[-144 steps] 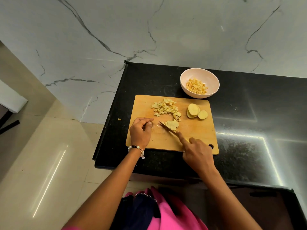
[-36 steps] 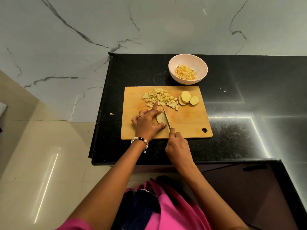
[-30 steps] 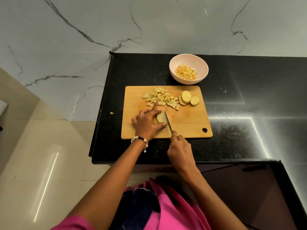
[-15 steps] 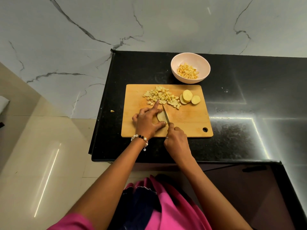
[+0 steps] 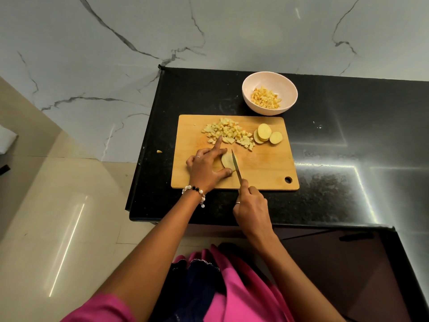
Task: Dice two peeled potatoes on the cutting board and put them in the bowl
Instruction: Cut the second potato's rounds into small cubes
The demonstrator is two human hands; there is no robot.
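A wooden cutting board [image 5: 267, 168] lies on the black counter. On its middle, my left hand [image 5: 205, 167] pins a flat potato slice [image 5: 227, 159] between thumb and fingers, index finger stretched toward the dice. My right hand [image 5: 251, 206] grips a knife [image 5: 236, 165] by the handle, its blade lying along the slice's right edge. A heap of diced potato [image 5: 228, 134] sits at the board's far side, with round potato slices [image 5: 267, 135] to its right. A pale bowl [image 5: 269, 93] behind the board holds diced potato.
The black counter [image 5: 348, 140] ends in an edge just left of the board and a front edge below my hands. A small potato scrap [image 5: 159, 151] lies on the counter left of the board. A marble wall rises behind, tiled floor lies to the left.
Since 4.8 s ago my left hand has taken a fresh slice and the knife turned lengthwise. Over the last second the blade has slid back and forth along the slice's right edge.
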